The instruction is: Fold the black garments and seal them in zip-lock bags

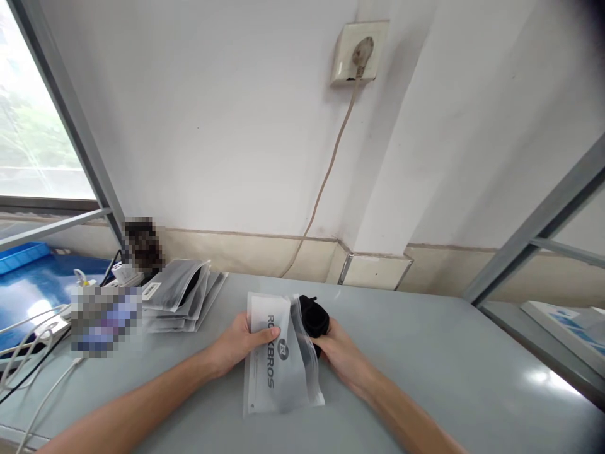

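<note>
Near the middle of the grey table, my left hand [250, 337] grips a frosted plastic bag [281, 378] by its left side, thumb across the front. Dark lettering and a round logo are printed on the bag. Its right edge gapes apart. Close against that edge, my right hand [338, 353] is closed on a rolled-up black item [315, 317], perhaps of fabric; its exact kind I cannot make out. Part of the black item is hidden by the bag and my fingers. Left of my hands lies a stack of similar bags [174, 296], the top one with something dark inside.
White cables [35, 340] and a power strip [118, 287] lie at the left, beside blurred-out items. A blue tray [23, 257] stands farther left. Grey metal frame posts [524, 233] rise at both sides. A cord [326, 180] hangs from the wall socket [360, 53] behind the table.
</note>
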A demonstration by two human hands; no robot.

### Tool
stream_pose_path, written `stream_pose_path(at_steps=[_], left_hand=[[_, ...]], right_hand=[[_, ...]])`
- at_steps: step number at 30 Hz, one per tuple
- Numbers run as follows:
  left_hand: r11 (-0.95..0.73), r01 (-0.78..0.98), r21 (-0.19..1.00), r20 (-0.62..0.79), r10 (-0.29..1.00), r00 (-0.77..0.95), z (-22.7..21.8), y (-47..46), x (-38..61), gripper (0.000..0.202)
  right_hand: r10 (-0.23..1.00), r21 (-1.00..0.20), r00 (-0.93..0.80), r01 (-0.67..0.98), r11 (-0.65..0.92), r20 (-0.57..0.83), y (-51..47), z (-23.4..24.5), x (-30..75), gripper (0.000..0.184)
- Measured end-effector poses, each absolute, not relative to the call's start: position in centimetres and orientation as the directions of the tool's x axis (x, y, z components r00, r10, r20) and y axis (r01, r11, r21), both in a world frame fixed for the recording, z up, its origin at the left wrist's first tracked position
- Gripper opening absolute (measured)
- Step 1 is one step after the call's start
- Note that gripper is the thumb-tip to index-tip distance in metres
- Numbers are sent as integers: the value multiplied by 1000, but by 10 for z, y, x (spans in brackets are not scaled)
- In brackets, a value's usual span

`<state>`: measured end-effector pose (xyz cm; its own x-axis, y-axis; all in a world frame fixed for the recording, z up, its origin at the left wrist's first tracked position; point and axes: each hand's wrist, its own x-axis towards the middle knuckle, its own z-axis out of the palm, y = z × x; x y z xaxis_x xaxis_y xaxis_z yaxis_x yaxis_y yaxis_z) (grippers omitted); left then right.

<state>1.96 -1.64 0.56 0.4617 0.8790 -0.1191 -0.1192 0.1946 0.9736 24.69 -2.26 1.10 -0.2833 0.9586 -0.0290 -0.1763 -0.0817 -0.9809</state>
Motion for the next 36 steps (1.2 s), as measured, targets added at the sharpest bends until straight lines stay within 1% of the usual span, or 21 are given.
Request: stream_pose_path(at_steps=[5,10,13,17,23,29,36], left_hand=[[170,-105,980,-117,913,392,6,-16,21,43],[170,-99,980,-128,934,333,7,-15,20,40],[184,-113,976,-132,924,359,7,-15,20,42],[218,-130,967,-150,904,401,6,-17,21,45],[208,-121,971,-149,916,373,5,-17,22,42],[194,-106,975,-144,922,360,8,-17,22,43],[172,-92,981,-127,921,369,9,-17,21,42]], right_hand=[[967,-984,-250,-153,-86,-46,-26,14,245,46],[975,-968,-215,-228,-101,-51,-27,11,242,49],[975,-965,-211,-236,-116,-66,-26,7,242,49],[968,-971,-232,-188,-145,-100,-25,7,245,44],[951,-968,-288,-188,-167,-108,-29,14,244,42],[953,-979,-294,-166,-120,-67,-29,11,244,38],[963,-985,-267,-156,-75,-31,-27,8,243,41]])
